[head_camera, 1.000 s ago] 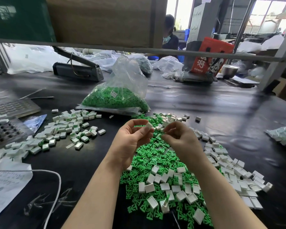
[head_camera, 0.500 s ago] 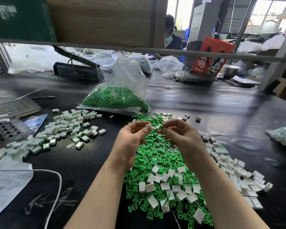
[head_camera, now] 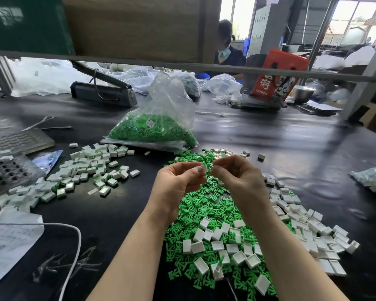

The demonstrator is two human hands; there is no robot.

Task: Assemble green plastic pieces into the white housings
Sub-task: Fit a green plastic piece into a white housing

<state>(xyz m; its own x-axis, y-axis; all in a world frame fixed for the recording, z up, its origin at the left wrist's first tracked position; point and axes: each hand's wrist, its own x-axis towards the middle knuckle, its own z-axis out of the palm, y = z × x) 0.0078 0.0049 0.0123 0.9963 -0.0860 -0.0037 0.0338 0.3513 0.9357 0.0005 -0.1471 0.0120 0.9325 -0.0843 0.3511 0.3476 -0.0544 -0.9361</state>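
The black table (head_camera: 269, 148) lies open toward one and two o'clock. The loose pile of green pieces (head_camera: 204, 205) crowds under both wrists, so a dropped part would likely vanish there. At center, the left hand (head_camera: 178, 183) pinches a white housing (head_camera: 204, 169); the right hand (head_camera: 237, 177) pinches something too hidden to name, and a skewed push could jam it.

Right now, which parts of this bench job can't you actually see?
- Green piece at the white housing: head view, tiny, covered by fingers of the left hand and right hand.
- Label on the bag of green pieces: too small to read.
- Paper sheet: cut by the left edge.
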